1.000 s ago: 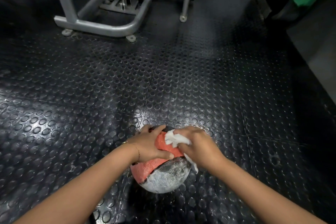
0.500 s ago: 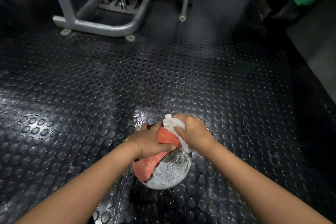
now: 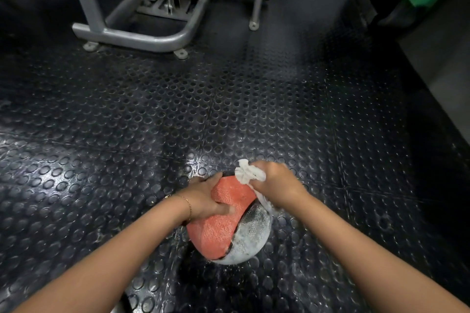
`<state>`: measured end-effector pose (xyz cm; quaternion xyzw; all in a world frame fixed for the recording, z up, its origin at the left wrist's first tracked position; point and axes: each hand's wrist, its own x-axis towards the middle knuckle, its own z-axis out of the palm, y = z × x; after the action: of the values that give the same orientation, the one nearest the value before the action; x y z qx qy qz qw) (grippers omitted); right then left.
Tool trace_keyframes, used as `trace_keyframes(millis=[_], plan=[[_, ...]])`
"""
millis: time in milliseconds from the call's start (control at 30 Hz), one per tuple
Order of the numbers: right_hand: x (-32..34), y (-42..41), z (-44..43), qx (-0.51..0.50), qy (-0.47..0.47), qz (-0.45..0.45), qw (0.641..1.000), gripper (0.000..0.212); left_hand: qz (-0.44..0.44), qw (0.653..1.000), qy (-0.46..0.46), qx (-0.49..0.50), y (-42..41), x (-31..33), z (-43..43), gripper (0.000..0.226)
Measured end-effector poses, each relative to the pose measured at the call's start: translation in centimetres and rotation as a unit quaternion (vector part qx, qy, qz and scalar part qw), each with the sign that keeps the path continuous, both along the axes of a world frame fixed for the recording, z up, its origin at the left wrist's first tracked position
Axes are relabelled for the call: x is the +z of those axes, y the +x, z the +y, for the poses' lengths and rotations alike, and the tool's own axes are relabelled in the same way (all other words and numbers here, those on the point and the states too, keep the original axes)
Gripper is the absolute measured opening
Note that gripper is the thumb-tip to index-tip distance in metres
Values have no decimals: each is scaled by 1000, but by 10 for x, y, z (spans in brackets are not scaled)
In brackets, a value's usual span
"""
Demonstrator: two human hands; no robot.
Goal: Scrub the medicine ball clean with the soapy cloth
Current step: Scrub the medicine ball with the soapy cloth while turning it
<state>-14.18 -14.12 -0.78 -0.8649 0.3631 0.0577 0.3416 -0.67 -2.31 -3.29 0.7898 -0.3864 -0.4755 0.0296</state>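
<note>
Gripping the orange side of the ball (image 3: 223,234), your left hand (image 3: 203,201) holds it on the floor (image 3: 254,109); your right hand (image 3: 277,185) clenches the white cloth (image 3: 248,173) against the ball's far top. A grey frame (image 3: 142,38) stands well beyond.

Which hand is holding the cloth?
The right hand grips the white cloth; the left hand only holds the ball.
</note>
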Motion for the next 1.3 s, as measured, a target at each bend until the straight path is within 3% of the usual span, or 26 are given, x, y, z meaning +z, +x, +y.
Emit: trace_keyframes(millis=[200, 367, 467, 633, 800, 1033, 1167, 1300], plan=[[0, -2, 4, 98, 10, -7, 995, 11, 19, 999, 7, 32, 12, -7, 2, 103], [1, 2, 2, 63, -27, -22, 997, 25, -14, 997, -59, -51, 5, 8, -9, 100], [2, -5, 3, 75, 4, -28, 997, 24, -22, 994, -31, -99, 2, 13, -18, 88], [-11, -14, -10, -26, 20, -34, 999, 38, 7, 996, -16, -88, 3, 14, -14, 99], [-12, -22, -6, 19, 25, -16, 999, 46, 14, 998, -19, -59, 9, 5, -9, 105], [-14, -22, -11, -42, 20, -18, 999, 34, -4, 998, -17, -62, 3, 11, -10, 101], [-13, -31, 2, -11, 53, -6, 999, 42, 8, 998, -17, -53, 6, 11, -9, 101], [-16, -27, -7, -73, 62, -29, 995, 28, -5, 998, -16, -64, 2, 13, -10, 99]])
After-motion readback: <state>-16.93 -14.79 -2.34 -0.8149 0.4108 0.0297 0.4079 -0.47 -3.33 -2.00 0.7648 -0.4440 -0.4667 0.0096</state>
